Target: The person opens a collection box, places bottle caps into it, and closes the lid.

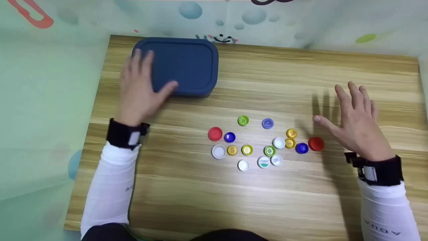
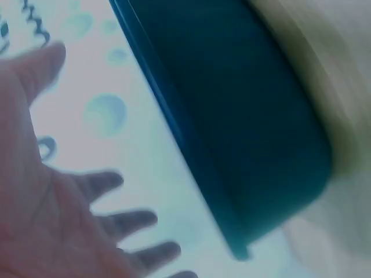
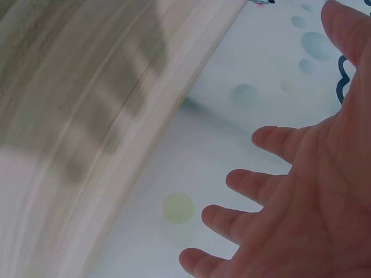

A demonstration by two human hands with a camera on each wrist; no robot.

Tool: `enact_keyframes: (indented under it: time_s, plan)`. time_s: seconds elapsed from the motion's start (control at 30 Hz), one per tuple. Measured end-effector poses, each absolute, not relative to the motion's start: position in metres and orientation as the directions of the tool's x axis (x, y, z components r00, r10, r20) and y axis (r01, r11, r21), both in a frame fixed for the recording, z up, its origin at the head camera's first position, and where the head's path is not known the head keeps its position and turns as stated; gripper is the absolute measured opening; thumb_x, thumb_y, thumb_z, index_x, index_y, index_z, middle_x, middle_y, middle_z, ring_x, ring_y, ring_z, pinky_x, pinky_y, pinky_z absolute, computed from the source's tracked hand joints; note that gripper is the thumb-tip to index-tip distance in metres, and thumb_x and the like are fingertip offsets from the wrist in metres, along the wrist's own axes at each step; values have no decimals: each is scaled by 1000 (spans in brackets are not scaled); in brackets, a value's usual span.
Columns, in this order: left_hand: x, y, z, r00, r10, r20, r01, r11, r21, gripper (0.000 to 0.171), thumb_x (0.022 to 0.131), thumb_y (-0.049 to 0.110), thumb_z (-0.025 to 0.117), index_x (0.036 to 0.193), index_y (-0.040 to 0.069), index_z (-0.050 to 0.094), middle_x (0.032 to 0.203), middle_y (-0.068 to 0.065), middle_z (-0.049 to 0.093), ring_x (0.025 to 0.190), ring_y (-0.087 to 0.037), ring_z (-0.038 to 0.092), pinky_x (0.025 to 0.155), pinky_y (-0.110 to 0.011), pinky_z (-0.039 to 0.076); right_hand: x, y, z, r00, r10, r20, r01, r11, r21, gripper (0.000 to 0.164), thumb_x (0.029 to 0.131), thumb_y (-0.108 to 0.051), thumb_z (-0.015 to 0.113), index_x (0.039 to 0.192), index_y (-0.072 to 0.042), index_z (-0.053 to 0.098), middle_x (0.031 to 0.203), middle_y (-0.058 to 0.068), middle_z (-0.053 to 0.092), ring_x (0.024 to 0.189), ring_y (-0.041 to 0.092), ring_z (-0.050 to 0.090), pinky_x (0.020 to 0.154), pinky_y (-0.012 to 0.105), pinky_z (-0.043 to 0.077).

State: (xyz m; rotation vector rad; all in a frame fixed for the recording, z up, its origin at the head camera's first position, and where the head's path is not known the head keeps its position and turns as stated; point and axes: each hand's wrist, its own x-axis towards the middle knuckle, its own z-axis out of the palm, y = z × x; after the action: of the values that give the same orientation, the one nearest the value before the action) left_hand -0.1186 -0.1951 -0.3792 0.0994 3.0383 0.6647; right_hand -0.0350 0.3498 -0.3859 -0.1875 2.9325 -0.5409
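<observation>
From the head view, we see the box [image 1: 185,65] at the back left of the table [image 1: 187,194], with a flat top that we take for a lid in place. Our left hand [image 1: 137,90] hangs over the box's left part, fingers spread, grasping nothing. Our right hand [image 1: 359,124] is likewise released, well apart from the box and just to the right of a red cap [image 1: 316,144]. The caps [image 1: 247,149] lie scattered across the middle of the table in front of the box: red, blue, green, yellow, white and one lilac. A few touch; others sit apart. None is in our hands.

From the left wrist, we see our left fingers stretched out and the box to one side, blurred, with a gap between; no contact shows here. What the box holds, if anything, we cannot tell.

From the right wrist, our right palm is bare and its fingers are spread, with the table's edge and the printed sheet [image 3: 232,133] beyond. No cap shows here.

As for progress, we judge that little is settled: the caps are loose, neither gathered nor sorted by colour, and the box seems closed. Any handling of either remains to be done.
</observation>
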Motion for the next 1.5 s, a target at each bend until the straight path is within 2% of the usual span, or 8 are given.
enact_keyframes:
  time_s: [0.27, 0.4, 0.5, 0.63, 0.77, 0.97, 1.33, 1.5]
  plan:
    - [-146, -234, -398, -974, -193, -116, -219, 689, 691, 88, 99, 60, 53, 163, 12, 16, 168, -12, 18, 153, -24, 19, 124, -38, 18, -32, 349, -389, -981, -147, -130, -91, 927, -364, 95, 97, -59, 59, 165, -17, 7, 169, 19, -5, 153, 45, -11, 116, 69, -11]
    - [-152, -246, -408, -945, -270, -183, -311, 577, 756, 73, 103, 50, 52, 159, 10, 31, 156, -14, 38, 139, -23, 39, 113, -34, 37, -31, 348, -392, -980, -150, -131, -92, 924, -370, 95, 97, -58, 59, 165, -17, 7, 170, 19, -5, 153, 45, -11, 116, 70, -11]
    - [-155, -250, -414, -936, -296, -190, -325, 517, 792, 60, 104, 44, 55, 151, 8, 46, 138, -10, 51, 122, -19, 47, 100, -31, 44, -30, 347, -393, -979, -152, -135, -91, 922, -376, 95, 98, -58, 59, 165, -17, 7, 170, 18, -5, 153, 46, -11, 115, 71, -11]
    - [-156, -252, -417, -937, -310, -163, -297, 461, 836, 49, 103, 36, 58, 141, 5, 58, 116, -3, 55, 106, -13, 49, 87, -27, 44, -28, 347, -396, -977, -153, -148, -86, 920, -382, 95, 98, -58, 59, 165, -18, 6, 169, 19, -6, 153, 46, -12, 116, 70, -11]
    - [-155, -247, -417, -939, -303, -163, -286, 422, 860, 45, 102, 32, 62, 136, 3, 62, 105, 0, 54, 99, -11, 49, 82, -27, 44, -27, 346, -397, -976, -150, -155, -80, 917, -390, 96, 97, -57, 60, 165, -18, 6, 169, 18, -7, 153, 46, -12, 116, 69, -13]
    - [-152, -230, -415, -950, -267, -161, -258, 380, 888, 43, 101, 27, 65, 135, 1, 61, 106, -2, 54, 100, -12, 49, 81, -27, 45, -27, 345, -397, -974, -157, -161, -83, 915, -396, 95, 98, -57, 59, 165, -17, 6, 170, 16, -8, 153, 44, -13, 116, 68, -13]
    - [-148, -178, -416, -984, -122, -127, -166, 404, 899, 45, 99, 24, 68, 136, 0, 59, 107, -8, 58, 98, -17, 54, 79, -27, 48, -30, 341, -395, -975, -155, -157, -82, 915, -396, 95, 98, -58, 59, 165, -17, 6, 170, 17, -6, 153, 45, -12, 116, 69, -13]
    - [-146, -150, -415, -989, -50, -140, -149, 387, 910, 46, 99, 23, 69, 137, 1, 58, 110, -10, 58, 90, -16, 57, 77, -27, 50, -34, 338, -394, -976, -161, -146, -92, 915, -392, 96, 97, -58, 60, 165, -15, 8, 170, 18, -4, 153, 46, -10, 117, 68, -12]
